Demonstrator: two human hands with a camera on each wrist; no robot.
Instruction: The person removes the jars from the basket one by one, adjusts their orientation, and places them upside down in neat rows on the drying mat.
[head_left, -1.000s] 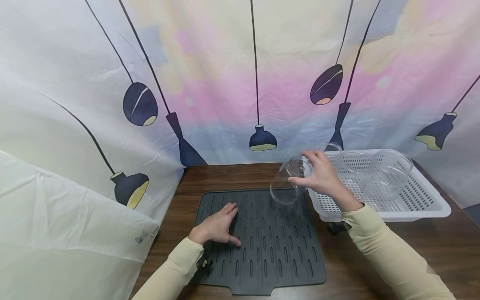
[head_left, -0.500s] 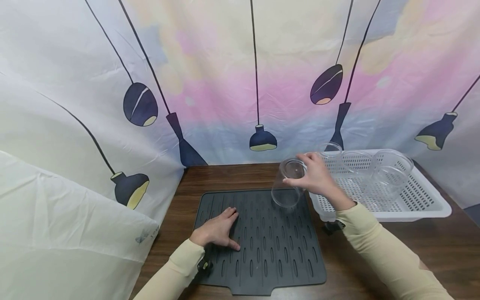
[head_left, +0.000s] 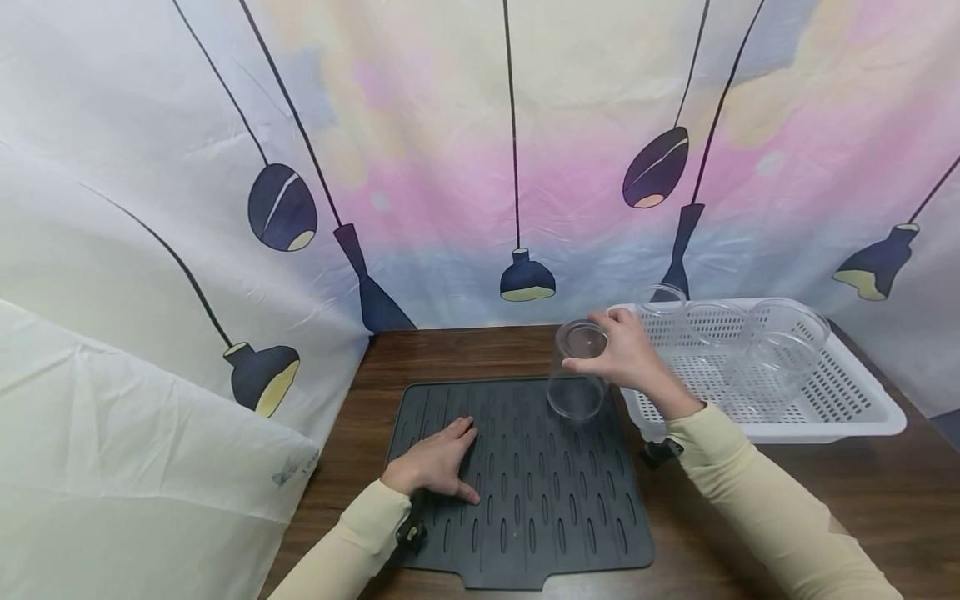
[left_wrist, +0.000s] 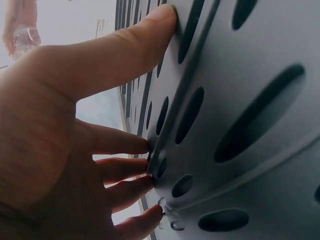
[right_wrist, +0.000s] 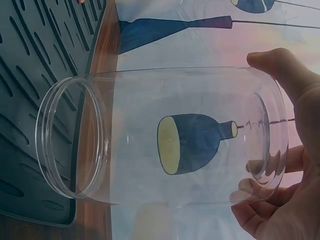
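Observation:
A clear jar (head_left: 577,379) stands mouth down over the far right corner of the dark grey ridged mat (head_left: 517,508). My right hand (head_left: 628,354) grips it near its upturned base, thumb on one side and fingers on the other. The right wrist view shows the jar's threaded mouth (right_wrist: 70,137) right at the mat. My left hand (head_left: 435,461) is spread on the mat's left part. In the left wrist view, the thumb and fingertips of that hand (left_wrist: 55,105) touch the slotted surface.
To the right, a white perforated basket (head_left: 832,433) holds several more clear jars (head_left: 776,375). Both mat and basket lie on a dark wooden table (head_left: 465,352). A cloth (head_left: 442,167) printed with lamps hangs behind, and a pale cloth (head_left: 150,467) is at left.
The tilted jar in my right hand has come upright and lower onto the mat's far right corner. My left hand has shifted slightly toward me on the mat.

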